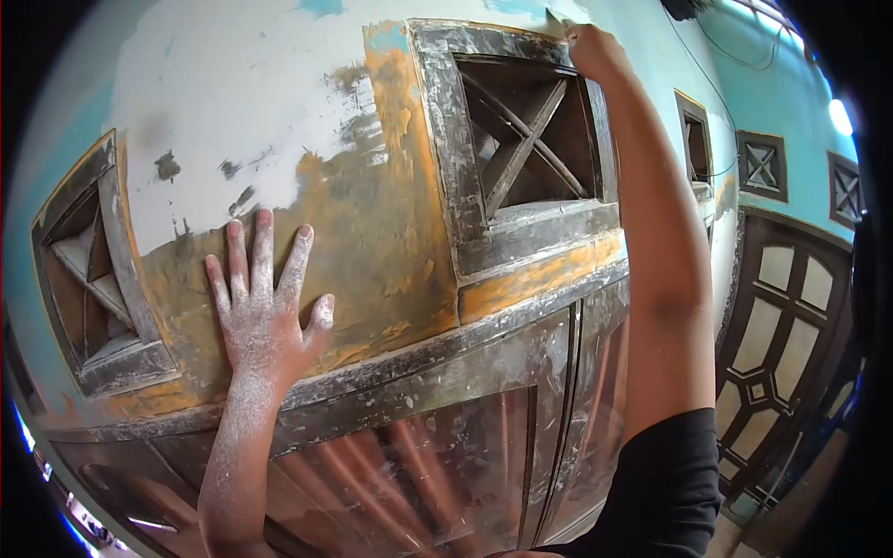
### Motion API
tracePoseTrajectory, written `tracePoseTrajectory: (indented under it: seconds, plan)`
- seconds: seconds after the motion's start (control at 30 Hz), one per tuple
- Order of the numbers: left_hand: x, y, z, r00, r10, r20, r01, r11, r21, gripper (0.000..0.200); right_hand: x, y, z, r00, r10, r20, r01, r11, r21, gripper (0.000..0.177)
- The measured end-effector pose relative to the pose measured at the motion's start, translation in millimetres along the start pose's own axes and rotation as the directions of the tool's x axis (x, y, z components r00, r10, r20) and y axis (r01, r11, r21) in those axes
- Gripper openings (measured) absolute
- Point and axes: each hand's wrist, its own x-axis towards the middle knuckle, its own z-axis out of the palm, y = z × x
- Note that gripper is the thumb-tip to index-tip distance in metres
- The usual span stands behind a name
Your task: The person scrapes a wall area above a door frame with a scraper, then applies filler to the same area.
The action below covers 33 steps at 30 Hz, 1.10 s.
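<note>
Dusted with white powder, my left hand [265,312] lies flat with fingers spread against the bare brown patch of the wall [381,279]. My right hand [595,54] is raised high at the top right corner of the wooden vent frame [479,251]. Its fingers are closed round a scraper [555,19], of which only a small dark, pointed part of the blade shows; the handle is hidden in the hand. The blade is close to the wall above the frame, where white filler and turquoise paint meet.
A second vent frame [98,279] with crossed bars is at the left. Below runs a worn wooden ledge [372,372] above glazed panels with reddish curtains [437,474]. A panelled door [777,344] stands at the right, and a cable [702,70] hangs near the upper right.
</note>
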Motion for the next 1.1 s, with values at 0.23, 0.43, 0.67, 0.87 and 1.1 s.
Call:
tracePoseTrajectory:
  seconds: [0.23, 0.43, 0.67, 0.87, 1.1]
  plan:
    - [2.3, 2.9, -0.4, 1.000, -0.002, 0.015, 0.002, 1.000, 0.009, 0.084, 69.0, 45.4, 30.8, 0.996, -0.087, 0.015, 0.088, 0.995, -0.055, 0.039]
    - [3.6, 1.5, -0.6, 1.000, 0.000, 0.022, 0.001, 1.000, -0.014, 0.082, 53.9, 16.9, -1.2, 0.994, 0.059, 0.088, -0.065, 0.996, 0.068, 0.040]
    - [1.5, -0.9, 1.3, 1.000, 0.007, 0.016, -0.006, 0.999, -0.041, 0.079, -14.1, 44.0, 11.0, 0.995, -0.056, 0.077, 0.039, 0.978, 0.206, 0.041]
    - [1.2, 0.6, 1.6, 0.999, 0.006, 0.045, -0.004, 0.999, -0.035, 0.080, -59.5, -8.2, -10.6, 0.970, -0.240, -0.043, 0.243, 0.935, 0.257, 0.035]
    - [2.6, 2.9, 3.2, 1.000, 0.007, 0.013, -0.006, 0.999, -0.042, 0.078, -69.6, -34.5, -28.0, 0.953, -0.301, 0.024, 0.291, 0.936, 0.198, 0.034]
